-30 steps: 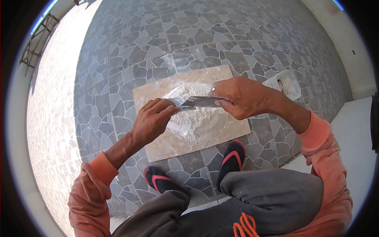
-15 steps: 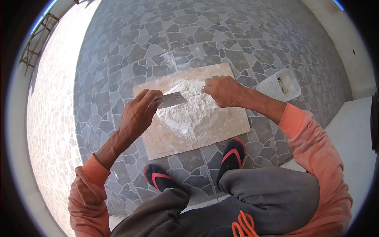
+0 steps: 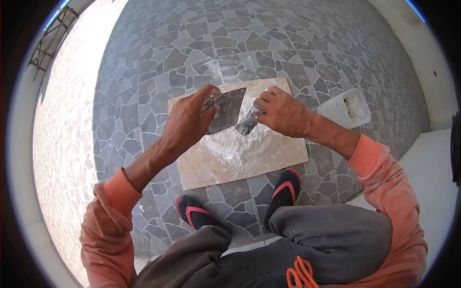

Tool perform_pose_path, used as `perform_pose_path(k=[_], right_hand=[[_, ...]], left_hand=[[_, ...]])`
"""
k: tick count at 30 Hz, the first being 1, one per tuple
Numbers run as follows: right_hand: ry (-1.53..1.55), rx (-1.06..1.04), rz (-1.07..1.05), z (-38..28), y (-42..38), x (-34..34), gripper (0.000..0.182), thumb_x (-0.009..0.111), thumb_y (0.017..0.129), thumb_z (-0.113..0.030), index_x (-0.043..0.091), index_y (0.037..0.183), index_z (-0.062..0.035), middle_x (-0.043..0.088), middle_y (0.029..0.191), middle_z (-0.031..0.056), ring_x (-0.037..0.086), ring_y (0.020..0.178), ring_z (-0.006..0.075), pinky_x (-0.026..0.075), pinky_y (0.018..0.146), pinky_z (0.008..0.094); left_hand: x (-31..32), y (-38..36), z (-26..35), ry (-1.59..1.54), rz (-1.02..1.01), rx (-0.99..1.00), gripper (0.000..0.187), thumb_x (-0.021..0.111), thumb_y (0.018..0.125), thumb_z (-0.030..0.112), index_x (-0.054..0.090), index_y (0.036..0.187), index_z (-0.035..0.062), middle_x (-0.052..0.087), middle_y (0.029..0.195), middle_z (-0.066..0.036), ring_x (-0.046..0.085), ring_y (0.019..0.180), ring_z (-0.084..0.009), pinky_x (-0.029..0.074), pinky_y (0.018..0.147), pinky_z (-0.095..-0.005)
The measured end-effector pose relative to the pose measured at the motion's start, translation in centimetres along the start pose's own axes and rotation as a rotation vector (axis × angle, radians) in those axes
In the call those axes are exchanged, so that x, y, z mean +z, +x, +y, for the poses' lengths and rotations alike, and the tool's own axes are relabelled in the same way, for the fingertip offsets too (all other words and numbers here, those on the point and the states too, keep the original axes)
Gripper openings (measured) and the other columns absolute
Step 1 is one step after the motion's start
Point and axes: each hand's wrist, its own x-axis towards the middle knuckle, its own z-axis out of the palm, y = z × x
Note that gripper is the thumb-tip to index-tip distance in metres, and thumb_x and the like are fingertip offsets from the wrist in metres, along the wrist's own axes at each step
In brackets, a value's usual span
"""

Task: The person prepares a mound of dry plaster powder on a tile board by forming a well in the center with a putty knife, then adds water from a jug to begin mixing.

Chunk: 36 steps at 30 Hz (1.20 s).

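My left hand (image 3: 189, 115) grips a flat metal scraper (image 3: 226, 110), its broad grey face turned up toward the camera. Close on its right, my right hand (image 3: 283, 111) is closed around a second dark blade (image 3: 247, 125), which slants down and left beside the first scraper's edge. Beneath both tools lies a heap of white powder (image 3: 240, 150) on a square beige tile board (image 3: 201, 173). The lower tip of the dark blade overlaps the powder in view; whether it touches cannot be made out.
A whitish plastic container (image 3: 345, 109) with an opening lies on the grey stone-patterned floor (image 3: 177, 33), right of the board. My feet (image 3: 196, 213) in black and red footwear are at the board's near edge. A pale wall (image 3: 432, 91) runs along the right.
Both blades have turned and now show their broad faces. My left hand has moved up and right, and my right hand slightly right and down, with the tools closer together.
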Motion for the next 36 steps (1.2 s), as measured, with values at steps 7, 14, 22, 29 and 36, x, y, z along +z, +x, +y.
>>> perform_pose_path(k=[7,14,22,29,36], right_hand=[[0.011,0.018,0.036,0.2,-0.3,-0.2,0.008,0.062,0.083,-0.015,0.07,0.084,-0.0109,0.059,0.086,0.0048,0.059,0.089,0.0204,0.046,0.08,0.0355],[0.027,0.067,0.055,0.1,-0.1,-1.7,0.009,0.062,0.085,-0.013,0.07,0.086,-0.0087,0.059,0.087,0.0068,0.06,0.09,0.0223,0.048,0.079,0.036],[0.035,0.048,0.028,0.0,-0.1,-2.5,0.009,0.064,0.082,-0.011,0.069,0.088,-0.0071,0.061,0.09,0.0086,0.061,0.092,0.0225,0.048,0.08,0.0361],[0.162,0.252,-0.168,1.5,-0.7,-3.9,0.015,0.063,0.079,-0.008,0.069,0.093,-0.0063,0.062,0.092,0.0116,0.064,0.086,0.0274,0.052,0.076,0.0403],[0.522,0.635,-0.191,2.5,-1.3,-5.6,0.024,0.06,0.082,-0.015,0.066,0.099,0.0006,0.064,0.086,0.0201,0.064,0.077,0.037,0.051,0.074,0.0457]], left_hand=[[-0.3,0.3,0.7,-0.025,-0.049,-0.007,0.032,0.065,0.085,0.002,0.06,0.117,0.0049,0.07,0.102,-0.018,0.07,0.084,-0.0329,0.056,0.072,-0.0396],[1.6,0.5,0.5,0.169,-0.131,0.125,0.033,0.067,0.084,0.0,0.064,0.117,0.0059,0.069,0.11,-0.015,0.071,0.089,-0.0296,0.058,0.077,-0.0384],[2.8,0.6,-0.4,0.296,-0.225,0.141,0.035,0.065,0.083,-0.001,0.064,0.118,0.0043,0.069,0.111,-0.015,0.07,0.091,-0.031,0.058,0.076,-0.0382],[2.4,0.5,-2.2,0.253,-0.185,0.031,0.036,0.062,0.085,0.0,0.06,0.121,0.0031,0.068,0.111,-0.018,0.068,0.093,-0.0365,0.054,0.084,-0.0431],[-0.4,-0.4,-3.1,-0.025,-0.054,-0.168,0.024,0.067,0.086,0.007,0.056,0.104,-0.0046,0.069,0.096,-0.019,0.069,0.088,-0.0256,0.054,0.077,-0.0389]])
